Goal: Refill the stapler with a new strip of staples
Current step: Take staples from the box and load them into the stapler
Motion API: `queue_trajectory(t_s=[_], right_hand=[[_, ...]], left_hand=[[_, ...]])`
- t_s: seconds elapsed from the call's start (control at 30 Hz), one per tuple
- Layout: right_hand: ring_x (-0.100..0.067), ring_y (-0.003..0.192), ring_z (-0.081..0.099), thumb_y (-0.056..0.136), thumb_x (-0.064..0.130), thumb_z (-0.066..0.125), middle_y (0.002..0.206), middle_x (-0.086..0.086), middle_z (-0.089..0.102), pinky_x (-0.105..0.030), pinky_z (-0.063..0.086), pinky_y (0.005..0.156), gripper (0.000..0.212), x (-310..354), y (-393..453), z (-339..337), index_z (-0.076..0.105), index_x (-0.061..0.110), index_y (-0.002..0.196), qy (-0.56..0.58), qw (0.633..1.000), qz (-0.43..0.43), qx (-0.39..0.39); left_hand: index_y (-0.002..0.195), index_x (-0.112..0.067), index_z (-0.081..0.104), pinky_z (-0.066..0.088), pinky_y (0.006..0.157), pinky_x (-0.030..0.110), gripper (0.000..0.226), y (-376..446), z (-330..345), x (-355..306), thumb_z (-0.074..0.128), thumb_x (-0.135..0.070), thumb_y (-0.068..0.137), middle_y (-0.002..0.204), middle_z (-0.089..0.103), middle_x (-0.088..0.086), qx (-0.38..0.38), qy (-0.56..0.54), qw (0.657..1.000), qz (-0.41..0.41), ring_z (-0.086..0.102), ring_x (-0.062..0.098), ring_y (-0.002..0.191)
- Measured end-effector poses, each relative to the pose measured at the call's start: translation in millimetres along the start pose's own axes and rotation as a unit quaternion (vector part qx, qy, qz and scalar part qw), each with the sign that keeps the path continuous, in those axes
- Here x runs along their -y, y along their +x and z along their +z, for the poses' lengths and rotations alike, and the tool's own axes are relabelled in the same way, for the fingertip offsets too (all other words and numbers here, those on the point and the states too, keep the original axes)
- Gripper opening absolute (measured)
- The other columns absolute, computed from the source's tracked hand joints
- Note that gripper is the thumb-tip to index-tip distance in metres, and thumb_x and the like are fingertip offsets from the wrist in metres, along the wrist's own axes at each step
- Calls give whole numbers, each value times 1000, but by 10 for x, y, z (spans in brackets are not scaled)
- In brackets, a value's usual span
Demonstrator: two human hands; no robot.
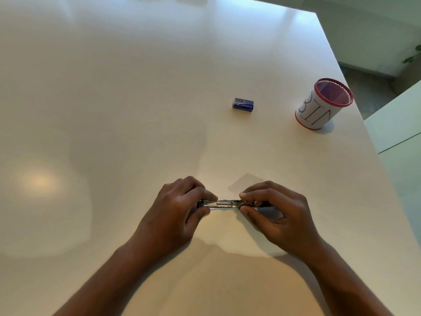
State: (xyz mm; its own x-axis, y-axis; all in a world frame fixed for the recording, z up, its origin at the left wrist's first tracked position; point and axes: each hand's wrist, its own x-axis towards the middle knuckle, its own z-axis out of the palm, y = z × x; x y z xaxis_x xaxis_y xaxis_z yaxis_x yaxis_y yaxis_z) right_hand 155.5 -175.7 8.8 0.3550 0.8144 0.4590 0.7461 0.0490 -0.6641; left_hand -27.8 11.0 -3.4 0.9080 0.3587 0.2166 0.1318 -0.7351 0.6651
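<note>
Two hands grip an opened stapler point(227, 204) over a white table point(114, 110). Left hand point(177, 208) pinches one end, right hand point(278, 213) the other. Beyond sit a blue staple box point(243, 104) and a mesh cup point(323, 103).

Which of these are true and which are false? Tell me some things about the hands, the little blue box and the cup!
1. Both hands hold the stapler. True: the left hand grips one end and the right hand pinches the other.
2. The blue staple box sits inside the mesh cup. False: it lies on the white table, apart from the mesh cup.
3. The mesh cup has a red rim. True.
4. The mesh cup has tipped over. False: it stands upright.
5. The right hand holds the staple box. False: no hand touches the box.
</note>
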Motion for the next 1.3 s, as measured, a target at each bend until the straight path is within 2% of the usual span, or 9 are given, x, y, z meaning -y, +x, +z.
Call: queue_trajectory(t_s=[0.2, 0.4, 0.6, 0.87, 1.03, 1.1, 1.2, 1.3], right_hand=[[-11, 84, 73, 86, 14, 82, 96, 1, 78, -30, 60, 69, 18, 12, 16, 12, 77, 5, 100, -36, 999, 10, -15], [-8, 80, 73, 83, 18, 85, 94, 6, 78, -33, 61, 66, 22, 39, 49, 50, 75, 9, 100, -41, 999, 18, -5], [-13, 82, 74, 89, 18, 83, 93, -1, 79, -33, 60, 69, 13, 45, 178, 105, 81, 6, 93, -57, 995, -64, 49], [-12, 87, 66, 98, 25, 72, 100, 1, 72, -32, 56, 66, 13, 42, 295, 113, 82, 18, 104, -126, 976, -110, 143], [-6, 105, 57, 103, 38, 61, 118, 11, 63, -32, 56, 66, 21, 5, 213, 84, 74, 36, 119, -158, 965, -84, 189], [-6, 109, 57, 104, 35, 60, 121, 12, 63, -31, 56, 71, 25, 2, 171, 55, 70, 39, 126, -165, 963, -79, 197], [-6, 107, 64, 103, 26, 64, 118, 12, 69, -33, 58, 76, 31, 21, 104, 23, 67, 32, 133, -126, 977, -37, 168], [-2, 103, 69, 98, 28, 72, 115, 16, 73, -35, 60, 77, 31, 70, 66, 3, 68, 27, 129, -96, 987, 22, 125]], left_hand=[[110, -25, 76, 49, 89, 35, 25, 13, -11, 0, 81, -17, 87, 101, 60, -16, -4, -26, 1000, -5, 60, 7, 92], [106, -24, 79, 46, 84, 29, 24, 29, -25, -20, 83, -16, 84, 92, 60, -14, -11, -32, 999, -5, 59, 6, 85], [102, -24, 80, 46, 82, 29, 24, 35, -23, -24, 85, -12, 81, 87, 61, -13, -14, -36, 999, 0, 60, 6, 80], [102, -21, 80, 47, 81, 26, 25, 48, -36, -33, 87, -12, 80, 86, 61, -11, -9, -30, 999, 5, 60, 7, 77], [106, -24, 80, 47, 82, 23, 26, 39, -52, -45, 86, -15, 82, 89, 61, -13, -6, -41, 999, -3, 60, 5, 80], [107, -24, 80, 47, 81, 23, 27, 38, -54, -44, 86, -15, 82, 89, 61, -12, -5, -50, 999, -2, 60, 6, 79], [107, -24, 80, 50, 80, 27, 27, 39, -42, -22, 86, -15, 82, 90, 62, -12, -10, -60, 998, -4, 62, 7, 80], [109, -25, 79, 53, 79, 31, 29, 36, -39, -30, 86, -15, 82, 91, 63, -13, -17, -62, 998, -7, 64, 8, 81]])
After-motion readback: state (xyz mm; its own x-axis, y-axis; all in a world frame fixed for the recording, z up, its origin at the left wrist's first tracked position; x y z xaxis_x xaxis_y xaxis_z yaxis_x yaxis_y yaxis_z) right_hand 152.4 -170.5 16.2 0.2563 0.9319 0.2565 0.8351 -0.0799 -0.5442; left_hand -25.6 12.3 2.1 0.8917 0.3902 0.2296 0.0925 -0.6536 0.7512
